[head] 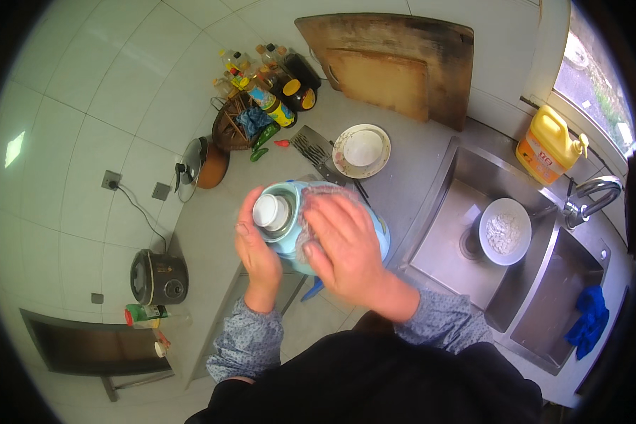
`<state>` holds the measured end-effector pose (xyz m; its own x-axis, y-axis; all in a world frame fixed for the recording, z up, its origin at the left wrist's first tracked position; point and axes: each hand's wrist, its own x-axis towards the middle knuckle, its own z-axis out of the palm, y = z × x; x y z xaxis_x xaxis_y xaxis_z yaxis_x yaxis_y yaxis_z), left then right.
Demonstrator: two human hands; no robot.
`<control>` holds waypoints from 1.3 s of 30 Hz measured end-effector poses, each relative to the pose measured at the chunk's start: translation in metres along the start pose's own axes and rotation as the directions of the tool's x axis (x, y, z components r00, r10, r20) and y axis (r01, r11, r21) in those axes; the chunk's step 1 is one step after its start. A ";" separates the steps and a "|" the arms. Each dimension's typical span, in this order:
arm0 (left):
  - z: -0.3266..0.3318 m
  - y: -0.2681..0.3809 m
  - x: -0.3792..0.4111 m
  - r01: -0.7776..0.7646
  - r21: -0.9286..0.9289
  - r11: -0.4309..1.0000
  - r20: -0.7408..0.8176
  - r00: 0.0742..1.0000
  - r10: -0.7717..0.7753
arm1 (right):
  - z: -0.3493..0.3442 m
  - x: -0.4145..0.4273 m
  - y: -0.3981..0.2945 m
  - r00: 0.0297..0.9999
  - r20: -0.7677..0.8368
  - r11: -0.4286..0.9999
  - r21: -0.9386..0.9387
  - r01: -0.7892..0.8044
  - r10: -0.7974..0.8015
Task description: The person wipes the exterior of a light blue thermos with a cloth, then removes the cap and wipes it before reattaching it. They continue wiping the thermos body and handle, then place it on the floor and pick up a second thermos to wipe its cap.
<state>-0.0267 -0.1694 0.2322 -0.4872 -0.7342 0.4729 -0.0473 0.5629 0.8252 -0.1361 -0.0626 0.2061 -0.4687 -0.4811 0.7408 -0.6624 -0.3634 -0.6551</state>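
Observation:
A light-blue thermos flask [289, 248] is held up in front of me over the counter's edge, tilted so its neck points left. A white stopper [265, 211] sits in its metal-lined mouth. My left hand [258, 249] grips the flask by the rim, thumb towards me. With spread fingers, my right hand [344, 246] presses a greyish-pink cloth [310, 204] against the flask's side. The flask's lower body is mostly hidden under the cloth and right hand. Just beyond lie a cleaver [311, 148] and a patterned plate [377, 168] with a small bowl on it.
To the right, a steel double sink [440, 244] holds a white bowl [504, 233] of white pieces; a blue cloth [588, 323] hangs over its edge. Behind stand cutting boards [445, 63] and a yellow detergent jug [546, 143]. Bottles [275, 106], a pot [212, 164] and a rice cooker [159, 278] stand left.

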 end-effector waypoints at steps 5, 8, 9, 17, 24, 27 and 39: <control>0.005 0.002 -0.004 -0.040 -0.012 0.999 -0.033 0.999 0.040 | -0.001 0.018 0.024 0.996 0.037 0.977 0.197 -0.084 0.078; 0.010 0.002 -0.003 -0.025 -0.015 1.000 -0.052 0.998 0.024 | 0.007 0.043 0.049 0.985 0.165 0.955 0.279 -0.098 0.053; 0.009 0.003 -0.004 -0.022 -0.021 1.000 -0.058 0.998 0.021 | 0.010 0.053 0.056 0.972 0.235 0.948 0.306 -0.089 0.015; 0.015 0.003 0.000 -0.038 -0.039 0.998 -0.052 0.998 0.036 | 0.036 0.113 0.068 0.625 0.748 0.819 0.205 -0.537 0.222; 0.015 0.004 -0.004 -0.022 0.049 0.999 -0.107 0.994 0.027 | 0.018 0.070 0.062 0.740 0.439 0.774 0.143 -0.617 0.509; 0.021 0.011 -0.006 -0.004 0.043 0.999 -0.109 0.994 0.009 | 0.011 0.021 0.052 0.948 -0.001 0.944 0.084 -0.318 0.319; 0.013 0.005 -0.005 -0.039 0.056 0.998 -0.063 0.997 0.043 | 0.002 -0.058 0.000 0.985 -0.109 0.989 -0.083 0.125 -0.133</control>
<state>-0.0357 -0.1581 0.2303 -0.4329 -0.7318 0.5263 -0.0773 0.6118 0.7872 -0.1076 -0.0367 0.1632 -0.4370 -0.3384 0.8334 -0.7617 -0.3535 -0.5430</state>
